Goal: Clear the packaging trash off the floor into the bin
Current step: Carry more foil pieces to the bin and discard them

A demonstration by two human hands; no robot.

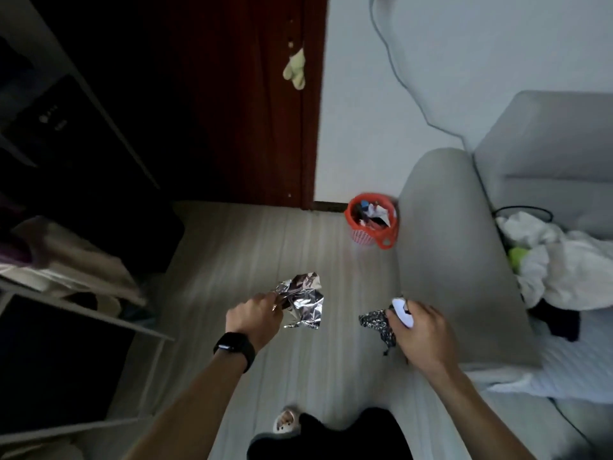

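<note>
Crumpled silver foil wrapper (303,302) above floor (265,247), pinched in left hand (253,318) grip | dark speckled wrapper (378,323) and white scrap (403,312) clutched in right hand (421,330) grip | red mesh plastic bin (371,222) at floor's far edge beside grey sofa arm (447,227)

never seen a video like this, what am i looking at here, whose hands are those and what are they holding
There is no machine: it is one picture from a camera worn on a person's head, looking down at their own hands. The left hand, with a black watch, pinches a crumpled silver foil wrapper. The right hand grips a dark patterned wrapper and a white scrap. Ahead, on the floor beside the grey sofa, stands an orange bin with trash in it.
</note>
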